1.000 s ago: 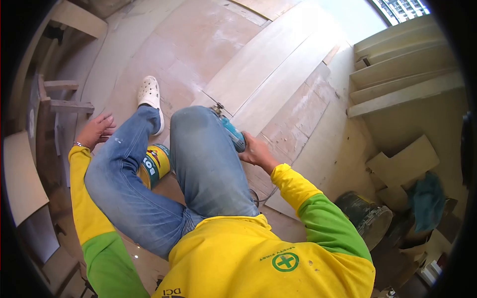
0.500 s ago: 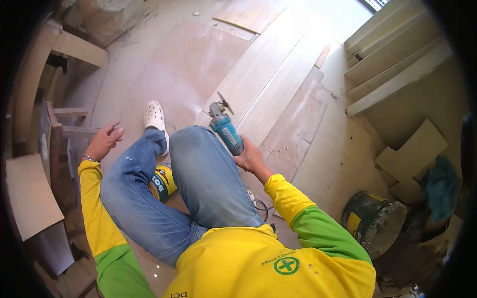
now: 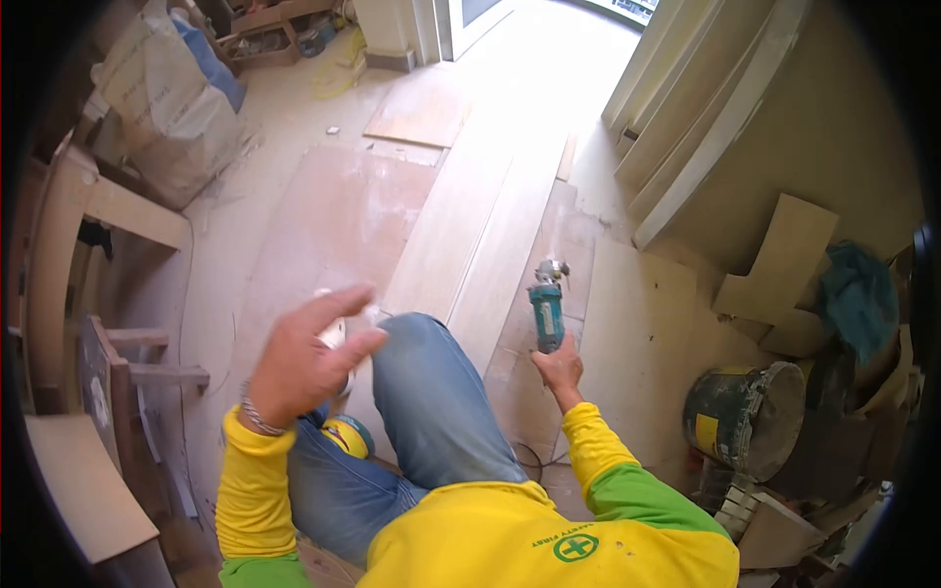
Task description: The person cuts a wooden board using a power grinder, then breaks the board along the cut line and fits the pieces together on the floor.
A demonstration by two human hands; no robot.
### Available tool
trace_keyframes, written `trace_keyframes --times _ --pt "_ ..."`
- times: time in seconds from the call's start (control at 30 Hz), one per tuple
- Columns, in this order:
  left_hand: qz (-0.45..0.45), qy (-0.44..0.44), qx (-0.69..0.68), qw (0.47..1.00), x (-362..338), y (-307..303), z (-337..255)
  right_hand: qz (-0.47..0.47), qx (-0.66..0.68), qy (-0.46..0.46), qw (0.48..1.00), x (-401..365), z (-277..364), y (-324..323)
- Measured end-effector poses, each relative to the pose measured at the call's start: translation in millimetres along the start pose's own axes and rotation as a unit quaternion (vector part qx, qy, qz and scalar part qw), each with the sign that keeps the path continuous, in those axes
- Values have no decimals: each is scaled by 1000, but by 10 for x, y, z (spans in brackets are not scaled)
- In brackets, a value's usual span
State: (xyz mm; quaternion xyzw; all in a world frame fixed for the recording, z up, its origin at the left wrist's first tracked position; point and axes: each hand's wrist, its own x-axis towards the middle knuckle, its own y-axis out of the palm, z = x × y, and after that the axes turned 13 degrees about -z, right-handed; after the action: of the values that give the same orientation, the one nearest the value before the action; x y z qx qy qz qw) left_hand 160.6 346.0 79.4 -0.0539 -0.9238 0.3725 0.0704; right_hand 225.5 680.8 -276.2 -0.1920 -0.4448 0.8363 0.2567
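My right hand (image 3: 560, 368) is wrapped round the rear of a teal angle grinder (image 3: 546, 316), whose head points away from me above the floor at the right of the long boards. My left hand (image 3: 309, 361) is raised over my bent left leg, empty, with thumb and fingers apart. Ahead of my knee, two long pale boards (image 3: 449, 220) lie side by side, a narrow gap between them. A yellow-and-green tub (image 3: 348, 436) is partly hidden beneath my leg.
On the right lie a dirty bucket (image 3: 720, 416) on its side, board offcuts (image 3: 784, 255) and a teal cloth (image 3: 861, 299). Wooden frames (image 3: 147, 374) stand at left, with a large white sack (image 3: 162, 108) behind. Tall panels (image 3: 701, 127) lean at the upper right.
My right hand has carried the grinder rightward and lower, away from my knee. My left hand has come inward and closer to the camera. The view has tilted up, showing more of the doorway.
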Motion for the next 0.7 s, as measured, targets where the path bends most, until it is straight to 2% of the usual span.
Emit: trace_keyframes --times 0.13,0.23,0.27,0.33,0.4,0.5,0.53,0.6,0.7 --pt "72 111 -29 991 87 291 96 -22 6 27 999 120 187 -89" --pt "120 200 -32 972 127 524 231 -91 46 19 995 166 397 -79" --pt "121 203 -38 971 161 571 258 -96 42 21 994 210 511 -108" --pt "178 212 -74 958 294 604 318 -68 11 49 996 339 833 -219" --pt "207 218 -54 952 510 657 460 -45 19 58 997 489 1044 -304" --pt "258 235 -14 937 862 865 633 -60 80 4 995 656 1353 -490" --pt "275 236 4 932 954 948 679 -65 82 13 994 679 1454 -552" --pt "276 238 11 931 1113 1111 745 11 149 56 987 734 1744 -772" --pt "278 234 9 931 1309 1267 790 5 225 105 969 662 2231 -989"
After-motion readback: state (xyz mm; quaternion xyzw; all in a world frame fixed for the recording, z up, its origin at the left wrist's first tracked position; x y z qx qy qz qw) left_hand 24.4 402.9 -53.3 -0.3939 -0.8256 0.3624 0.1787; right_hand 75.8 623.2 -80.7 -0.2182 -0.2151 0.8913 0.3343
